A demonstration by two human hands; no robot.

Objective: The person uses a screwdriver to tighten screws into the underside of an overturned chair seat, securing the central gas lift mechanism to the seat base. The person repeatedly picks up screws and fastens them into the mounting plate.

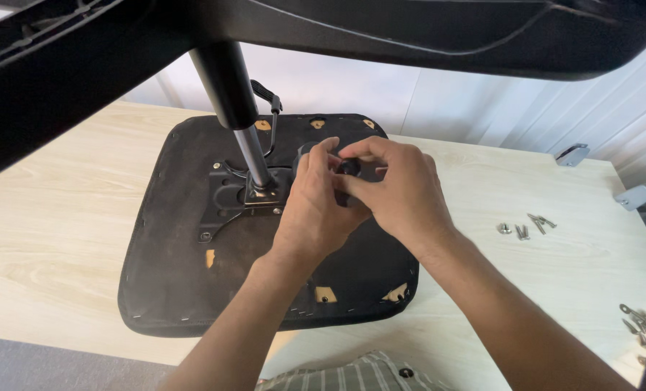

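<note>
Hands (315,210) (402,192) around round black knob (349,167) over fabric-covered seat underside (171,289)

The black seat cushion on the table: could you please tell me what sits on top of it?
On the seat cushion: a black metal plate with a gas cylinder. Both hands cover a small black part.

A plain workroom: a pale wooden table (62,217) against white panelled walls (467,108), with loose screws (525,228) and metal brackets (635,195) lying about.

No packages, labels, signs or screens in view
</note>
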